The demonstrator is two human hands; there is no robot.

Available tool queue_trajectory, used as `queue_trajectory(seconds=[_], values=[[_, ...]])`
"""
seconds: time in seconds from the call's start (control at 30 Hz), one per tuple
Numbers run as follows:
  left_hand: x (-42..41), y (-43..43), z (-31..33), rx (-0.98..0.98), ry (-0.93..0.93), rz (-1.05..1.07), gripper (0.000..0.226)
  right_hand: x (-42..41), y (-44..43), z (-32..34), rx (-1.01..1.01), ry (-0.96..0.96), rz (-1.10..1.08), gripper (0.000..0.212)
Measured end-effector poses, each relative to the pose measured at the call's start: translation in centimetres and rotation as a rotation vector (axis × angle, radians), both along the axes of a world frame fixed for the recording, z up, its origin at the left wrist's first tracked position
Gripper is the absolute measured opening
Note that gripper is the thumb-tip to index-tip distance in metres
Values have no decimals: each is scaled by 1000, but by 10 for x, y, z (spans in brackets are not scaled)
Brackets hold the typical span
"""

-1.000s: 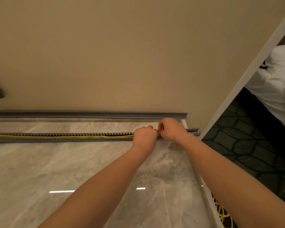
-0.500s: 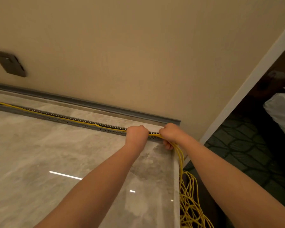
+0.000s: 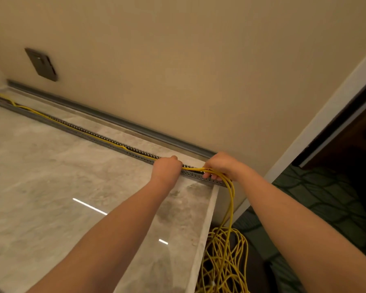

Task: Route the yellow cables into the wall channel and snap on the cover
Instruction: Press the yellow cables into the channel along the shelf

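Note:
A grey slotted channel [image 3: 82, 134] lies along the marble counter [image 3: 51, 197], running from far left to the counter's right end. Yellow cables [image 3: 230, 208] sit inside it, leave at its right end and drop to a loose tangle on the floor. My left hand [image 3: 167, 167] is fisted over the channel near its right end, pressing on the cables. My right hand [image 3: 222, 166] grips the bundle of cables where they exit the channel. The grey cover strip [image 3: 118, 123] lies against the foot of the wall, behind the channel.
A beige wall rises behind the counter with a dark socket plate [image 3: 41, 64] at left. The counter's right edge [image 3: 207, 229] drops to dark patterned carpet [image 3: 315, 197]. A white door frame [image 3: 325, 115] stands at right.
The view has swung left and down, showing more of the channel and the cable tangle. Both hands stay at the channel's right end; the right hand now holds the cable bundle.

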State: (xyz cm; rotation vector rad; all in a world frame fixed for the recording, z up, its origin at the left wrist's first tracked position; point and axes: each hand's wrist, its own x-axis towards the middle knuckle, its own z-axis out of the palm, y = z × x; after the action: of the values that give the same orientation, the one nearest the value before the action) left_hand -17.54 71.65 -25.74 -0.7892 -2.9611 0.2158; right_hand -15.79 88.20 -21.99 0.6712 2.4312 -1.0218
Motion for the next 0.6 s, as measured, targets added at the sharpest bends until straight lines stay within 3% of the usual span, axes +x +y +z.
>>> queue_trajectory(seconds=[0.23,0.43,0.6], values=[[-1,2,-1,-22,-24,24,29,-13,5,-8,169,161,131,16],[-2,5,2,-36,-30,43,25,-2,12,-17,273,302,304,24],[7,21,-7,117,27,-93,19,8,14,-21,337,375,386,27]])
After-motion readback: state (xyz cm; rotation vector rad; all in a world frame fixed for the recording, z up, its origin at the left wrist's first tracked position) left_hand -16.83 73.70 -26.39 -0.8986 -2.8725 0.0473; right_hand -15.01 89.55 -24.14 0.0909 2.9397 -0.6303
